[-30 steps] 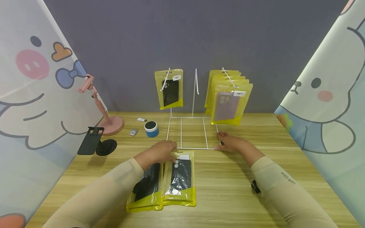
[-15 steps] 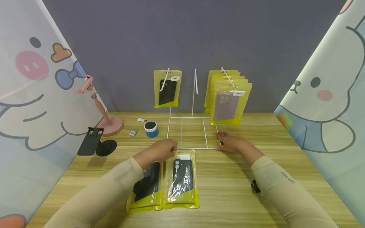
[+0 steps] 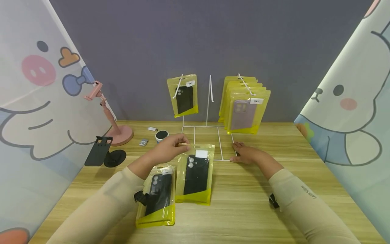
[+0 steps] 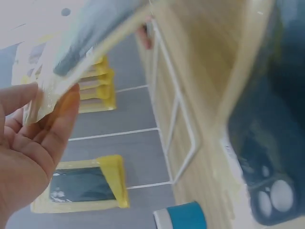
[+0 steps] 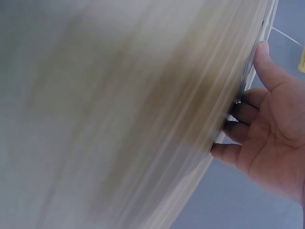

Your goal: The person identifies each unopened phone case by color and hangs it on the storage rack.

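Observation:
My left hand pinches the top corner of a yellow packet with a black phone case and holds it lifted, tilted above the table; the packet and thumb show close up in the left wrist view. A second packet with a black case lies flat on the table beside my left forearm. My right hand rests flat with straight fingers on the front right corner of the white wire rack base. One black-case packet hangs on the rack's left hook, and several purple-case packets hang on the right hook.
On the left of the wooden table stand a pink phone holder, a black phone stand, a blue-banded round speaker and two small gadgets. Cartoon curtains flank both sides; a grey wall is behind.
My left hand has lifted the right-hand packet off the table and raised it toward the rack, uncovering the other packet. The right hand stays on the rack base.

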